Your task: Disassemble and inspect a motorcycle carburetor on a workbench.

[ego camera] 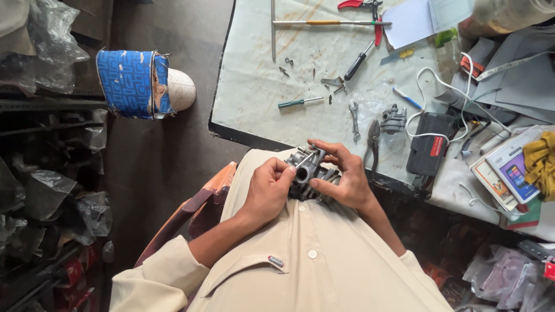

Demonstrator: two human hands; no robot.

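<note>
Here, both the left hand (pixel 267 190) and right hand (pixel 341 176) grip a metal carburetor (pixel 306 170) beside the cluttered workbench (pixel 254 86).

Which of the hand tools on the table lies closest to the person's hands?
The dark pliers, lying at the table's near edge beside the right hand; the small spanner and the screwdrivers lie farther off.

L hand (pixel 267 188) curled, fingers bent inward; R hand (pixel 340 176) opposite, fingers wrapped; both forearms angled in, close together at lap.
</note>
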